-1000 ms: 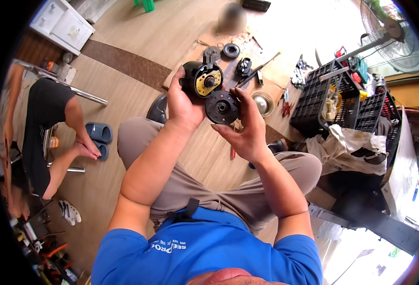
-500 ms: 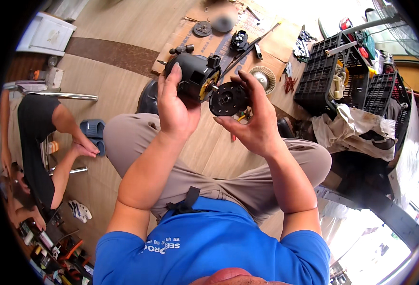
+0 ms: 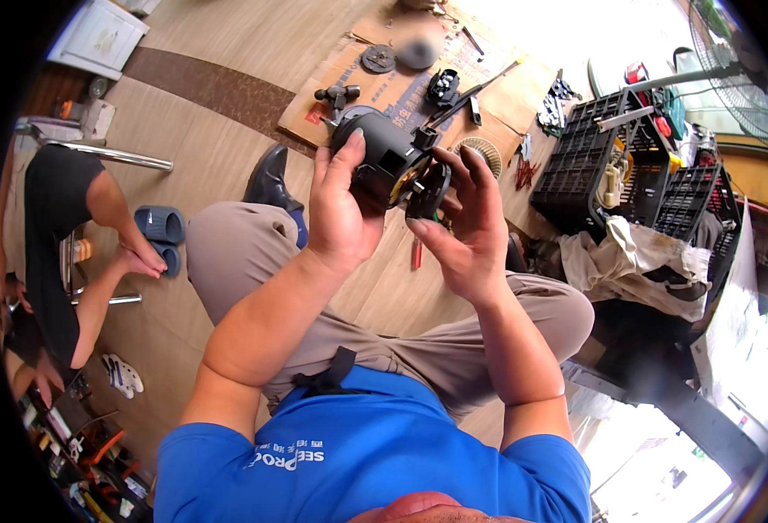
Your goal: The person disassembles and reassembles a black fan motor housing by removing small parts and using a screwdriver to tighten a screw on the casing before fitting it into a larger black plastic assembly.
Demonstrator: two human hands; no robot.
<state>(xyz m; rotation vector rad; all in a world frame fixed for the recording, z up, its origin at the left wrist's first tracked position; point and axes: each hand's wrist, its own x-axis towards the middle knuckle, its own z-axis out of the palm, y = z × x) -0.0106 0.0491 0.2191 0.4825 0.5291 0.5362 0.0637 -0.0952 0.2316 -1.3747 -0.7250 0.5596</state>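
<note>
My left hand (image 3: 340, 209) is closed round a black cylindrical motor housing (image 3: 375, 152), held on its side above my crossed legs. A shaft and a bit of yellow show at the housing's right end. My right hand (image 3: 471, 227) grips a round black end cover (image 3: 429, 193), turned nearly edge-on beside that end; whether the two parts touch I cannot tell. Past my hands, a cardboard sheet (image 3: 314, 113) bears a grey disc (image 3: 378, 58), small black parts (image 3: 443, 85), long thin rods and a pale fan wheel (image 3: 484, 152).
Black crates (image 3: 575, 157) with cloth draped over stand right, below a standing fan (image 3: 719, 65). At left, another person (image 3: 109, 209) sits barefoot by chrome chair legs and blue slippers (image 3: 162, 227). Assorted tools lie lower left. A red-handled tool (image 3: 417, 253) is on the floor.
The housing has swung from showing its yellow face to lying side-on. The end cover has turned from face-up to nearly edge-on and moved closer to the housing's right end.
</note>
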